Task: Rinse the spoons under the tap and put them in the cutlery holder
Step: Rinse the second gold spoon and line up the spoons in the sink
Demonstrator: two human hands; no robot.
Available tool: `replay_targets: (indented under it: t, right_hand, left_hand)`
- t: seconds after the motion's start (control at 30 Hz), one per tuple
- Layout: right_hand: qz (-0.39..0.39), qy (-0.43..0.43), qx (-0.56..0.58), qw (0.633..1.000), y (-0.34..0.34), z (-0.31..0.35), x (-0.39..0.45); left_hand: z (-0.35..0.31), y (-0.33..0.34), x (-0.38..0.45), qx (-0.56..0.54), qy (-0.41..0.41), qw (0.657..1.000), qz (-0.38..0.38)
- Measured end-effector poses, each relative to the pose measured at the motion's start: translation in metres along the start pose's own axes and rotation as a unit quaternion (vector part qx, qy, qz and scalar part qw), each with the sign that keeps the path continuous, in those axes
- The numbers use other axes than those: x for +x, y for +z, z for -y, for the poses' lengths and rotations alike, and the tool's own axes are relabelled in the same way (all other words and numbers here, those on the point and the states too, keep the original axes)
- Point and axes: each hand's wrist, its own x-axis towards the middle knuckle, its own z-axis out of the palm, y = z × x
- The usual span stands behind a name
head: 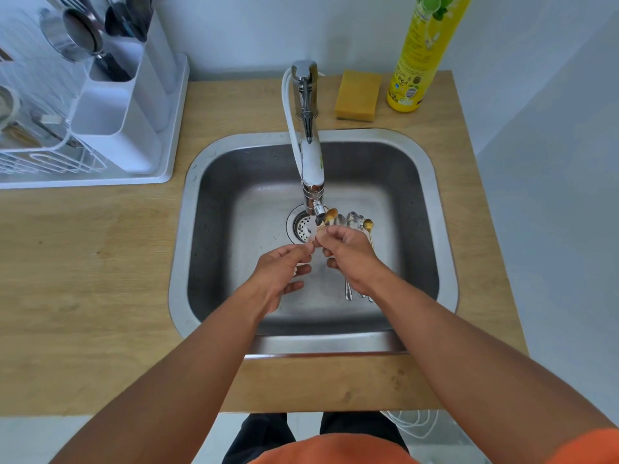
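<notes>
Though under tap, spoon (gold) between hands

We have a single wide-angle view, worn on the head, looking forward and steeply down from close above. The sink sits central, the tabletop spreads around, and the cutlery holder is at ten o'clock.

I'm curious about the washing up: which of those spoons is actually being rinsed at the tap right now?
The gold spoon whose bowl sits right by the tap nozzle, pinched by both hands. The silver spoons and a smaller gold spoon lie on the sink floor to its right.
</notes>
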Motion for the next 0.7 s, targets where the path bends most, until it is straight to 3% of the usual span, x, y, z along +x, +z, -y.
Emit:
replay_targets:
  t: [0.2,0.5,0.7]
  right_hand:
    - [0.005,0.004,-0.022,1.000,0.003,-0.005,-0.003]
    - [-0.022,0.006,-0.013,1.000,0.003,-0.001,0.001]
    - [0.038,0.006,-0.071,0.997,0.011,-0.006,-0.009]
  left_hand:
    - [-0.002,0.004,-0.004,0.049,0.031,0.998,-0.019]
    - [0.003,-0.008,-0.021,0.140,0.028,0.988,0.052]
    - [-0.015,-0.008,-0.012,0.112,0.078,0.990,-0.030]
